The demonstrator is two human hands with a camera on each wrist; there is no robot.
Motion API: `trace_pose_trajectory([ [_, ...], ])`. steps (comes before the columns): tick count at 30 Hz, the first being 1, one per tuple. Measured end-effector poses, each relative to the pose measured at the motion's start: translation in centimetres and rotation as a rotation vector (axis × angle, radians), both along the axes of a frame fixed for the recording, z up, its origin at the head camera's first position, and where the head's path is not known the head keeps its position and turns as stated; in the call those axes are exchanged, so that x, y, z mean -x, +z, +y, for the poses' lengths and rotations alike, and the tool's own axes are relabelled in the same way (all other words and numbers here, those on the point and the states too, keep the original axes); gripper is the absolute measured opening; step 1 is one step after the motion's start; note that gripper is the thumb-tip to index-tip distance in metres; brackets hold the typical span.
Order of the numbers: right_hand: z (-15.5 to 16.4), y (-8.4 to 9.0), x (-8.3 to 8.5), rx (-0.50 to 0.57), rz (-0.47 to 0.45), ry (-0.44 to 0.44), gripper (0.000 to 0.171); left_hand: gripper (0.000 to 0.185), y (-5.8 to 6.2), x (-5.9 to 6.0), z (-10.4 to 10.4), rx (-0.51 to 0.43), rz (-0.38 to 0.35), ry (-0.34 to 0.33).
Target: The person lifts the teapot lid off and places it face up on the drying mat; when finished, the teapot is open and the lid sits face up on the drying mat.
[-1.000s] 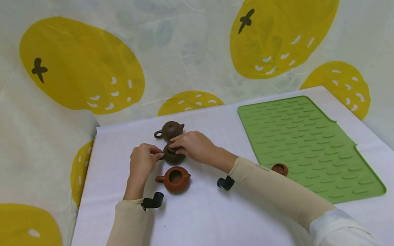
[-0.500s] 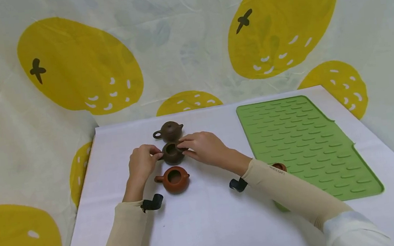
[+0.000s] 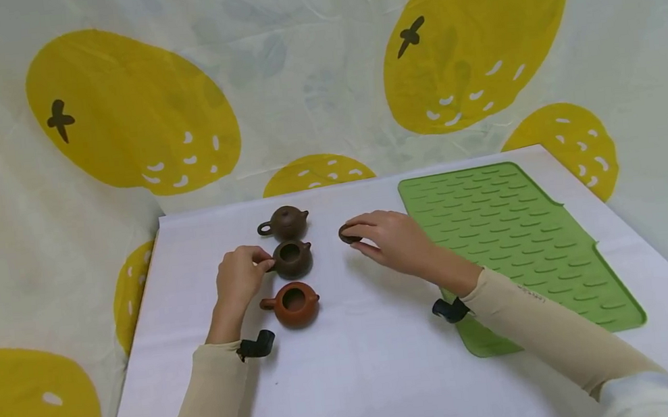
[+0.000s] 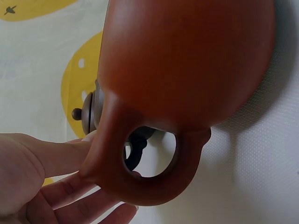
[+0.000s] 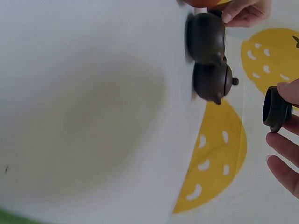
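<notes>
The right hand (image 3: 395, 243) pinches a small dark lid (image 3: 347, 234) between thumb and fingertips, holding it above the white table (image 3: 351, 370), to the right of the row of teapots and just left of the green mat (image 3: 514, 237); in the right wrist view the lid (image 5: 275, 109) shows its hollow underside, with one fingertip on its upper edge and the other fingers (image 5: 285, 161) spread loosely below it.

The left hand (image 3: 240, 276) has its fingers curled at the handle of the middle teapot (image 3: 292, 259), gripping it at the pot's left side; this dark brown pot stands upright on the table with its mouth uncovered, and its inside is too dark to tell whether anything is in it.

Just in front of it, nearer the person, stands the reddish teapot (image 3: 293, 304), also without a lid; its round opening shows a dark hollow and no contents can be made out; in the left wrist view its body and loop handle (image 4: 140, 172) fill the frame, with the left hand's fingers (image 4: 60, 196) behind.

Just behind the middle pot stands the far teapot (image 3: 284, 222), dark brown, with its knobbed lid in place; the three pots form a close line, handles to the left, spouts to the right.

The mat lies flat on the right part of the table, its near corner under the right forearm; a cloth printed with yellow fruit (image 3: 135, 120) hangs behind.
</notes>
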State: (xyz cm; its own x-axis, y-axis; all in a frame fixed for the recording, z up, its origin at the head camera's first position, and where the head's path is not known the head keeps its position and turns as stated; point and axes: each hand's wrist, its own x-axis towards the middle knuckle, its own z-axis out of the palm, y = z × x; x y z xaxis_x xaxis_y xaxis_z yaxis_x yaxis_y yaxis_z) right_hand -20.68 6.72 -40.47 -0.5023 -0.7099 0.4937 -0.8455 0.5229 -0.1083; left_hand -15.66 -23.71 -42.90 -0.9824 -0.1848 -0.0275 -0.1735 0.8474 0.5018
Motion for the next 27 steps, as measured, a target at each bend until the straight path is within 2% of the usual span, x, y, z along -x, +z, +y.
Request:
trace_pose_trajectory([
  [8,3.9,0.6,-0.1,0.035,0.018,0.007,0.023,0.011,0.0,-0.1,0.1,-0.002,-0.004,-0.004],
  [12,5.5,0.9,-0.4,0.038,0.032,-0.02,0.023,0.011,0.0,-0.1,0.0,-0.001,0.001,-0.007],
  [17,7.5,0.5,-0.4,0.014,0.042,-0.102,0.024,0.011,0.0,-0.2,0.1,-0.001,-0.006,-0.007],
  [27,11.3,-0.7,-0.7,-0.098,-0.103,-0.258,0.026,0.011,0.0,-0.2,0.2,0.004,-0.008,-0.001],
])
